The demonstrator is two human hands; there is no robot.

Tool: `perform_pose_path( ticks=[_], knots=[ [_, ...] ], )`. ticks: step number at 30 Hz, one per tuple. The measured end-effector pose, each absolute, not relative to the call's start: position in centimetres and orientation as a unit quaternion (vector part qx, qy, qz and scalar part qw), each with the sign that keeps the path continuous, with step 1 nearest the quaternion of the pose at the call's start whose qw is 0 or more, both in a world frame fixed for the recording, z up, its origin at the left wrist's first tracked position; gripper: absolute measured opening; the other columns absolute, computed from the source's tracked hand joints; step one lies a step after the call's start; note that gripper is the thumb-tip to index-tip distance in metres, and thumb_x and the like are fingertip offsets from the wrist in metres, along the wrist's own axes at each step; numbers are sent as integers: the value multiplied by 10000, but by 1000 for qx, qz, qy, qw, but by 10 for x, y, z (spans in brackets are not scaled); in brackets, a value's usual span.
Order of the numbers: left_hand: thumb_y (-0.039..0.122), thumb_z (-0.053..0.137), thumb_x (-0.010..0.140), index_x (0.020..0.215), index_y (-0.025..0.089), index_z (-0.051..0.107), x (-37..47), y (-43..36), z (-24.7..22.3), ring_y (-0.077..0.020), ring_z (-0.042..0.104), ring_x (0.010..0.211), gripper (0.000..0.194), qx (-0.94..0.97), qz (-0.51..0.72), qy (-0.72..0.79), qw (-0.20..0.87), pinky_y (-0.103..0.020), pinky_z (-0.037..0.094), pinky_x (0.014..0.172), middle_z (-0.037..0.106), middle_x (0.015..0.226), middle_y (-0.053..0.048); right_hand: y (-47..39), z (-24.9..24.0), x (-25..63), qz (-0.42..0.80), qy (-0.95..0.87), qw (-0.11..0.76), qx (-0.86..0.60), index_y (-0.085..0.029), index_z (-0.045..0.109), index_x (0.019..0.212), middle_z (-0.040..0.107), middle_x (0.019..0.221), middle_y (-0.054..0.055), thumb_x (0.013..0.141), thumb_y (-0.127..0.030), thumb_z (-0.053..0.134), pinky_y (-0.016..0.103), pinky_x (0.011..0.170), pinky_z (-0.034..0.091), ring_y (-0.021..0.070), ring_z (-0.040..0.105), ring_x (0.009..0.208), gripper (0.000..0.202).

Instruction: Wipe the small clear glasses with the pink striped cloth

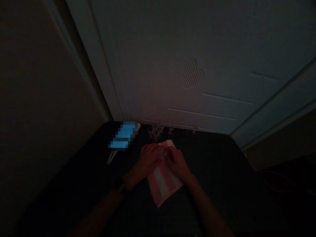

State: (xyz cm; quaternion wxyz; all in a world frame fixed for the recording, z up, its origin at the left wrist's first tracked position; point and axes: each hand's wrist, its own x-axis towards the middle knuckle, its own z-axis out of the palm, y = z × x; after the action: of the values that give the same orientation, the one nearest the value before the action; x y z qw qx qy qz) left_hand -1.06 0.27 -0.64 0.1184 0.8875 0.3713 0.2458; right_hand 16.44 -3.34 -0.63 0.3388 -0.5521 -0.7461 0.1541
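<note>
A pink-and-white striped cloth [165, 180] lies on the dark table below both hands. At its upper part, my right hand [175, 160] has its fingers curled on a small clear glass [164, 152]; the dim light hides much of that grip. My left hand [151, 158] rests over the cloth's left edge with its fingers stretched out, close beside the glass. Behind the hands stands a cluster of several small stemmed glasses [156, 131]. One more small glass [170, 130] stands just right of the cluster.
Left of the hands, a white device with a blurred blue screen [124, 135] lies with a white strap [112, 157]. Farther right, another small glass [194, 131] is near the back edge of the dark table [212, 158]. A pale panel with heart reliefs [193, 74] rises behind.
</note>
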Motion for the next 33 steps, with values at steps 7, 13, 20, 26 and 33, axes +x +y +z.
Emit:
perform_pose_path(
  ticks=[7,13,20,26,33],
  knots=[
    [206,459,841,1121,242,524,-11,3,-6,-214,401,1139,290,889,248,370,110,-410,288,973,506,1180,-45,-33,-7,165,139,-764,336,-534,-197,505,1052,575,984,47,833,-167,451,327,828,362,185,499,922,228],
    [233,473,836,994,213,572,-12,6,-5,-209,437,1102,187,877,273,378,118,-399,310,966,542,1117,-46,-30,-9,166,110,-762,332,-545,-190,548,917,543,966,57,822,-171,490,334,827,362,199,458,938,113],
    [256,493,826,998,217,578,-12,7,-1,-203,480,1058,196,858,309,376,165,-378,376,932,572,1079,-38,-33,-3,165,107,-758,328,-554,-195,530,972,539,996,64,828,-200,482,349,824,366,207,460,941,152],
    [311,537,806,1078,237,533,-13,6,-4,-192,536,1005,282,819,339,404,227,-352,436,892,580,1082,-28,-35,-1,166,120,-761,326,-549,-193,485,1087,561,1042,70,832,-174,453,356,850,356,205,483,969,258],
    [317,531,811,1163,235,470,-12,4,1,-182,550,1038,366,790,358,421,266,-333,439,911,577,1140,-23,-38,0,164,113,-796,291,-518,-195,533,985,584,969,59,843,-197,458,352,860,348,201,492,954,160]
  ],
)
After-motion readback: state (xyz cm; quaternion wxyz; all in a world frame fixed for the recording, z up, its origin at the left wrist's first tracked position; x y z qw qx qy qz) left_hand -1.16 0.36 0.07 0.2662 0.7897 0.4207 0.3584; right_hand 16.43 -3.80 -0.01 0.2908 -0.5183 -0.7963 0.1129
